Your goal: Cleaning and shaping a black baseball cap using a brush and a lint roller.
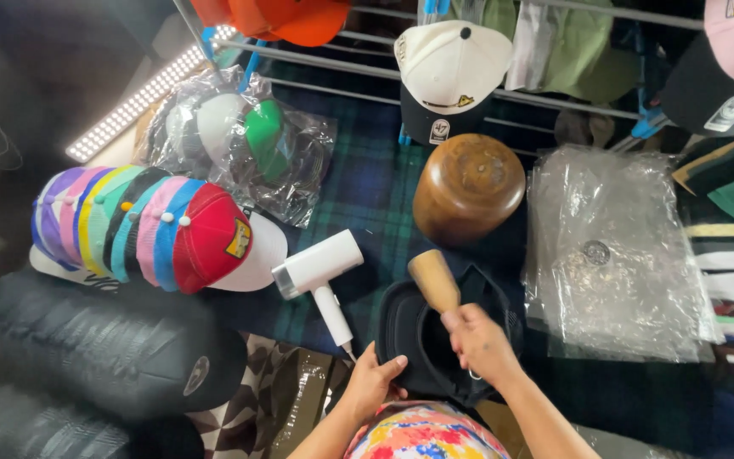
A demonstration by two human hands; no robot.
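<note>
while gripping the near rim of the black cap [418,336] at bottom centre on the plaid cloth [367,187], left hand [373,380] curled shut on its edge; right hand [479,340] closed round the wooden tool [434,280] inside the crown. just left: white hair dryer [320,276]. beyond: round wooden block [467,187]. clear crinkled plastic bag [613,255] flat at right (small round sticker on it); another clear bag of caps [244,140] upper left, above a stacked row of coloured caps [155,229], yellow square patch on the red one.
</note>
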